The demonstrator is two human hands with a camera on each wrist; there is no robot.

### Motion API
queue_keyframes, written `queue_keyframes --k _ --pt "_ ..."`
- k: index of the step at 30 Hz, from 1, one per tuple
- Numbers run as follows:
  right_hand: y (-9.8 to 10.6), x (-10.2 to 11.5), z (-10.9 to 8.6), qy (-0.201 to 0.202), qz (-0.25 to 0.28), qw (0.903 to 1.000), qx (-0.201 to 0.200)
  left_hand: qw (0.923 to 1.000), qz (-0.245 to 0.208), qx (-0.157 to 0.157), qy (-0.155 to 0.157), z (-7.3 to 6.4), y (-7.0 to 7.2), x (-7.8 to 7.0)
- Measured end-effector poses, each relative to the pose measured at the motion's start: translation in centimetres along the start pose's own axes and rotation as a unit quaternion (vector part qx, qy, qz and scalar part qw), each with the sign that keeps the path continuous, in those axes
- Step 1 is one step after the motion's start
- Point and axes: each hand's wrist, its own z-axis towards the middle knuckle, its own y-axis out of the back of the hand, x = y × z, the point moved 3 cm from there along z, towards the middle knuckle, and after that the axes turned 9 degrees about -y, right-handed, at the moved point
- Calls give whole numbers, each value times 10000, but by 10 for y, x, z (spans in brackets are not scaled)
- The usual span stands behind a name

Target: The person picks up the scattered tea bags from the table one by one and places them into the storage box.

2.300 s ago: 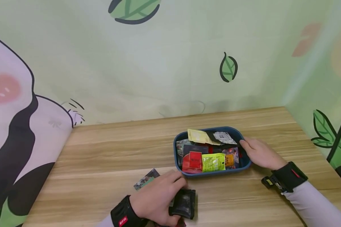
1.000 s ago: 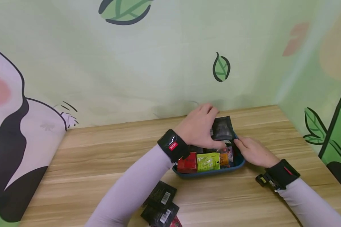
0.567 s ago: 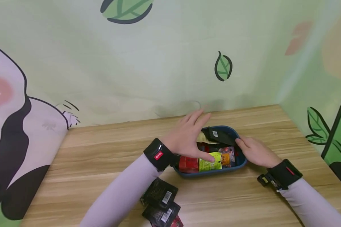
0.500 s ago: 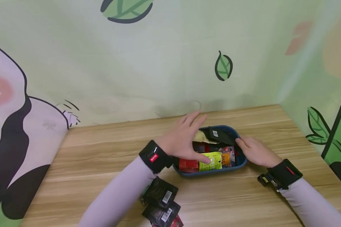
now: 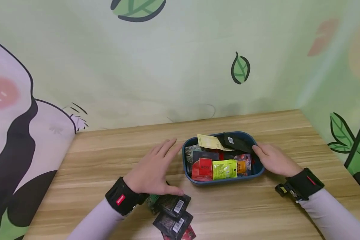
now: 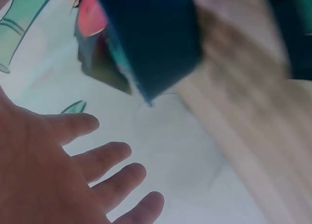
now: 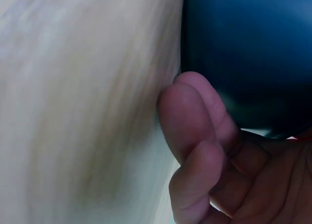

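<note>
My right hand (image 5: 276,160) holds the right end of a blue oblong bin (image 5: 228,181), thumb over the rim. In the right wrist view its curled fingers (image 7: 187,121) lie against the bin's outer wall. The bin holds several flat sachets, among them a lime-green sachet (image 5: 225,169), a red sachet (image 5: 204,167), a pale yellow sachet (image 5: 210,142) and a black sachet (image 5: 237,142) at the back right. My left hand (image 5: 153,170), fingers spread and holding nothing, hovers left of the bin. Below its thumb lie black sachets with barcode labels (image 5: 174,222), partly covering a red packet (image 5: 188,233).
A green packet (image 5: 152,202) shows partly from under the black sachets. Everything rests on a wood-grain table (image 5: 243,210). Behind it stands a pale green backdrop (image 5: 180,73) printed with leaves and a panda; another printed panel rises at the right.
My left hand let go of a black sachet in the back of the bin. It then drew back left and down, fingers spread, towards the loose sachets. The right hand stays on the bin.
</note>
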Motion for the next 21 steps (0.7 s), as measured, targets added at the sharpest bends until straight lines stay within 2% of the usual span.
queue_keyframes --k 4,10,17,21 --pt "0 0 0 -11 -18 10000 -9 9996 64 244 150 -24 -12 0" --pt "0 1 -1 20 37 10000 -11 9956 -266 893 -19 -47 -34 -5" --pt "1 0 -1 -4 64 10000 -18 9859 -996 1139 -713 -56 -52 -15" --pt "0 -1 -1 10 55 9999 -92 9823 -1245 1161 -781 -55 -55 -17"
